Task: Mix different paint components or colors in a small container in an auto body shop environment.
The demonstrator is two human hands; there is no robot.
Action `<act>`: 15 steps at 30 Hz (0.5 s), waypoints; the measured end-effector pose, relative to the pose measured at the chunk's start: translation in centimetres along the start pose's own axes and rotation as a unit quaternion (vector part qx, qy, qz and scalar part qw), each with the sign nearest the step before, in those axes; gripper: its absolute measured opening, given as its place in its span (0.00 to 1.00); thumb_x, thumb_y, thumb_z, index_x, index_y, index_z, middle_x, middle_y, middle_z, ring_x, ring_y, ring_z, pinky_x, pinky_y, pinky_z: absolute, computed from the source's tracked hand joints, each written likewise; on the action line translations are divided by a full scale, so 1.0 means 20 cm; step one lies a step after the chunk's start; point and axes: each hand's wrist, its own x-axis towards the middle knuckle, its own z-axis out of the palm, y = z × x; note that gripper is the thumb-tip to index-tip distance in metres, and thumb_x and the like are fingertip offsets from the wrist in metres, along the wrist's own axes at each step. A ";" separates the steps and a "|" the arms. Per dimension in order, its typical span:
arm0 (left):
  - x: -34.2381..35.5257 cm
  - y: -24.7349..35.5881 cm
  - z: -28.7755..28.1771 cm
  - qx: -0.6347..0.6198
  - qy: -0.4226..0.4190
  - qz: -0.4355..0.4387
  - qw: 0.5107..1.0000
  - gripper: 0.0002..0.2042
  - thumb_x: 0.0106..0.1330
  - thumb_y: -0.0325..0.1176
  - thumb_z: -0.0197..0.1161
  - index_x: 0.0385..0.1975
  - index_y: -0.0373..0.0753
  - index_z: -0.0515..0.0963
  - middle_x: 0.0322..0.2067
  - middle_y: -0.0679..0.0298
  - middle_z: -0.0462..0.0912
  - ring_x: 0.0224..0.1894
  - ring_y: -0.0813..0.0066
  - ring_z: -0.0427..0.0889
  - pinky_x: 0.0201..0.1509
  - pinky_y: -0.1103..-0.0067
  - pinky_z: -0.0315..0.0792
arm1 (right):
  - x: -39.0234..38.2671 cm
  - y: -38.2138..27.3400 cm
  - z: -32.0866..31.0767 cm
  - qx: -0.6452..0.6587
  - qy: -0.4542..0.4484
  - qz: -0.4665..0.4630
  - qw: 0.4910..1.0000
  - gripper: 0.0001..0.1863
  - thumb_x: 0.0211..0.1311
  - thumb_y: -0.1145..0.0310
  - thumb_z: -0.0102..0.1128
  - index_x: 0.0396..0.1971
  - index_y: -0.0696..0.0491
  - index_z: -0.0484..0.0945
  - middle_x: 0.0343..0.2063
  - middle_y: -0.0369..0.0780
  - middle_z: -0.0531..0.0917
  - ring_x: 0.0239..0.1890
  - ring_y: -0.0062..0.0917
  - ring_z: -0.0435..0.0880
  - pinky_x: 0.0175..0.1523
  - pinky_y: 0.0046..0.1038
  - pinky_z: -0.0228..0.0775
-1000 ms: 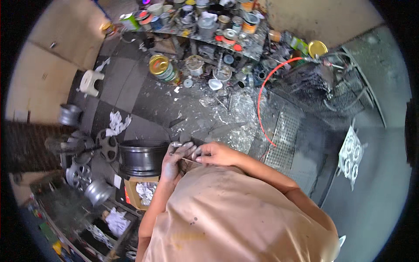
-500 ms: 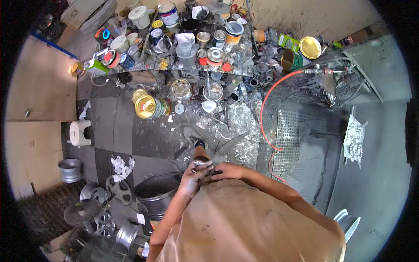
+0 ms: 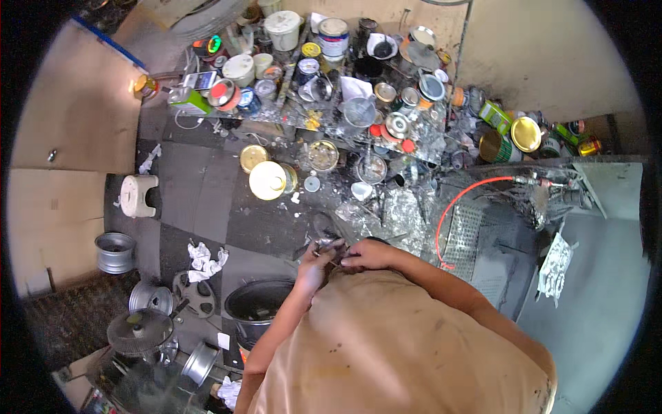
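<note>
My left hand [image 3: 317, 263] is in front of my waist, its fingers bent together around something thin and dark that is too small to name. Grey smears cover its skin. Close beside it, my right hand [image 3: 371, 254] is curled with its fingertips meeting the same spot; what they pinch is hidden. Both hands are just above the edge of my tan shirt [image 3: 386, 331]. Beyond them on the floor stand an open tin with a pale gold end [image 3: 267, 181] and a mixing tub [image 3: 371, 168]. A dark shoe shows partly past my hands.
A paint-spattered bench [image 3: 289, 119] crowded with tins and tubs spans the far side. A red hose [image 3: 447, 215] curves across the right. To the left are a white stool [image 3: 138, 196], crumpled cloth [image 3: 205, 262], a black bin [image 3: 258, 303], several wheel rims [image 3: 116, 252] and a fan [image 3: 141, 332].
My view has shifted, so the bench and floor things appear further right. Both hands stay close together at my waist; my foot is now more hidden behind them.
</note>
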 end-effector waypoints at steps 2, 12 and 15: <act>0.01 0.05 -0.03 -0.013 -0.001 0.021 1.000 0.13 0.69 0.22 0.53 0.52 0.32 0.68 0.53 0.49 0.79 0.52 0.60 0.81 0.59 0.69 0.75 | 0.04 -0.07 -0.01 -0.037 0.014 -0.054 0.998 0.28 0.61 0.44 0.63 0.33 0.60 0.81 0.25 0.45 0.82 0.28 0.30 0.80 0.37 0.35 0.72; 0.03 0.07 -0.10 -0.062 0.039 0.031 0.997 0.10 0.71 0.24 0.52 0.50 0.33 0.69 0.50 0.50 0.80 0.52 0.60 0.82 0.56 0.67 0.77 | 0.20 -0.17 -0.16 0.014 -0.074 -0.072 0.995 0.26 0.61 0.47 0.63 0.34 0.60 0.82 0.26 0.46 0.84 0.31 0.34 0.84 0.40 0.35 0.75; 0.08 0.07 -0.09 -0.054 0.020 0.055 0.997 0.11 0.71 0.24 0.53 0.51 0.33 0.68 0.49 0.50 0.79 0.51 0.60 0.82 0.56 0.68 0.77 | 0.25 -0.03 -0.10 -0.055 -0.032 -0.095 0.993 0.25 0.60 0.49 0.64 0.38 0.60 0.81 0.31 0.48 0.85 0.36 0.37 0.85 0.43 0.39 0.75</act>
